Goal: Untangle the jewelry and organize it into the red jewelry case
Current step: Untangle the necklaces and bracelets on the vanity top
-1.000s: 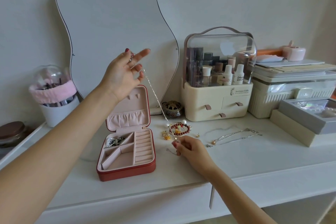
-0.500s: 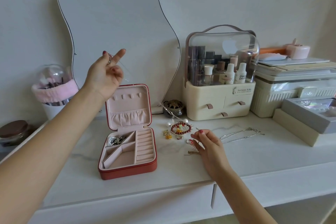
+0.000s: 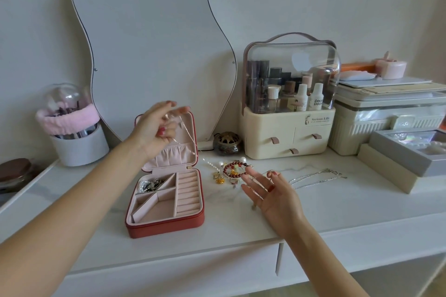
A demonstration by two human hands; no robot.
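The red jewelry case (image 3: 169, 225) lies open on the white tabletop, its pink lid upright. A tangle of dark and pearl pieces (image 3: 150, 185) fills its back-left compartment. My left hand (image 3: 156, 129) hovers in front of the lid and pinches a thin silver chain (image 3: 187, 135) that hangs down toward the lid's pocket. My right hand (image 3: 271, 191) floats over the table to the right of the case, fingers spread, holding nothing. Just beyond its fingertips lie a red beaded bracelet (image 3: 235, 169), gold charms (image 3: 219, 179) and pearl pieces (image 3: 242, 159). Two silver chains (image 3: 318, 178) lie further right.
A wavy mirror (image 3: 154, 50) leans on the wall behind the case. A small brass pot (image 3: 227, 143) and a cream cosmetics organiser (image 3: 288, 135) stand at the back. A brush holder with a pink band (image 3: 77, 137) is at left, and grey and cream boxes (image 3: 398, 159) at right.
My left hand has come down from high in front of the mirror to the case lid, bringing the chain with it. My right hand has let go, opened, and drifted right.
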